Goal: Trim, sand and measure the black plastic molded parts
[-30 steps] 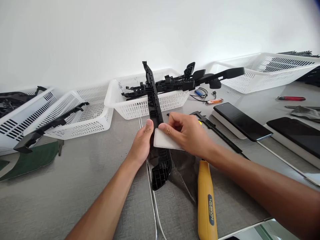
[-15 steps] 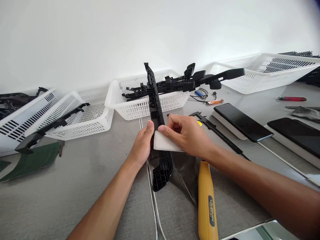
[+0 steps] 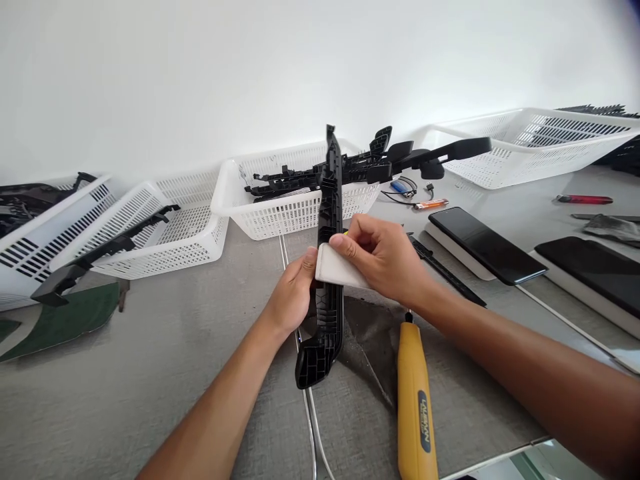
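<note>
Grip: left hand [image 3: 291, 297] closed around the black ribbed part [image 3: 329, 317] at mid-length, apparently bracing it over the grey table [image 3: 125, 373] in front of the middle basket [image 3: 270, 221], while the right hand [image 3: 387, 257], thumb pressed toward bent fingers, pinches a white pad [image 3: 340, 267] across the part's face, probably for controlled contact.

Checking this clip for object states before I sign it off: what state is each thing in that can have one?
Left hand: closed on the black part
Right hand: pinching the white pad
Black part: held up, ribbed side showing
White pad: held across the black part
Basket behind it: loaded, black pieces sticking out
Caliper: partly hidden
Phone nearest the caliper: face up, screen dark
</note>
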The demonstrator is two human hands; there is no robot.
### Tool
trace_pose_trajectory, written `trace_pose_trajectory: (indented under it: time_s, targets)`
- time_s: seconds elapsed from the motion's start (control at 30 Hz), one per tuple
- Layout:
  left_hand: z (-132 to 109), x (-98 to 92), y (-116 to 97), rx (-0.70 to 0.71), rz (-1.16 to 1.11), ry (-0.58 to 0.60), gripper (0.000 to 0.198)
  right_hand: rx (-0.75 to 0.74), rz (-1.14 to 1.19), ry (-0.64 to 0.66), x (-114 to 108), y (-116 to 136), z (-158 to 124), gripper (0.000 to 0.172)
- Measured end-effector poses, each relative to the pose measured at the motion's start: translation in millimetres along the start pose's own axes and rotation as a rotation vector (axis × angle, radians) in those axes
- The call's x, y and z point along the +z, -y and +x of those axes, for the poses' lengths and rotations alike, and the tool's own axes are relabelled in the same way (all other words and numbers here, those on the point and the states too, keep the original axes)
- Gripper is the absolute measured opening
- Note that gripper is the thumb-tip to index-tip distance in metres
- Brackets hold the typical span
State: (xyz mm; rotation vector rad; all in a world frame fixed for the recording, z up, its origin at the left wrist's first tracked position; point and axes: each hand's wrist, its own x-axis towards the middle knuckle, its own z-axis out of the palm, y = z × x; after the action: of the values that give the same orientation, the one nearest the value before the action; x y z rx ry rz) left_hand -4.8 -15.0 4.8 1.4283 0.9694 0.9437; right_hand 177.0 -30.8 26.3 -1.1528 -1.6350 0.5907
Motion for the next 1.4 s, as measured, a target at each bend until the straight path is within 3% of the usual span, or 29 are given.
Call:
trace_pose_trajectory:
  time_s: [0.17, 0.33, 0.47, 0.6, 0.77, 0.9, 1.03, 1.2, 1.4]
  targets:
    - [-0.5, 0.9, -2.5, 0.0, 0.01, -0.023, 0.061, -0.017, -0.049, 0.048, 0.7, 0.5, -0.5, 0.044]
    - [-1.1, -1.2, -1.9, -0.019, -0.01, 0.011, 0.059, 0.01, -0.071, -0.04, 1.7, 0.6, -1.1, 0.043]
    - [-0.2, -2.5, 0.0, -0.012, -0.036, 0.0, 0.06, -0.036, -0.066, 0.034, 2.1, 0.3, -1.3, 0.045]
    - [0.4, -1.2, -0.2, 0.005, -0.017, 0.026, 0.059, 0.011, -0.075, -0.05, 2.3, -0.7, -0.4, 0.042]
    - [0.3, -0.6, -1.0, 0.021, -0.041, -0.004, 0.062, -0.02, -0.068, 0.021, 2.2, 0.6, -0.4, 0.045]
    - [-0.2, -1.1, -0.8, 0.004, -0.044, 0.028, 0.06, 0.019, -0.072, -0.051, 1.3, 0.9, -0.8, 0.043]
    - [0.8, -1.1, 0.1, 0.015, -0.067, 0.008, 0.062, -0.03, -0.066, 0.018, 2.1, 1.1, -1.8, 0.044]
    - [0.6, -1.2, -1.3, 0.015, -0.03, 0.03, 0.062, 0.016, -0.05, -0.054, 2.8, 0.5, -1.0, 0.043]
    - [-1.1, -0.9, -2.4, -0.009, -0.048, 0.001, 0.062, -0.003, -0.066, -0.005, 2.6, 1.5, -1.2, 0.045]
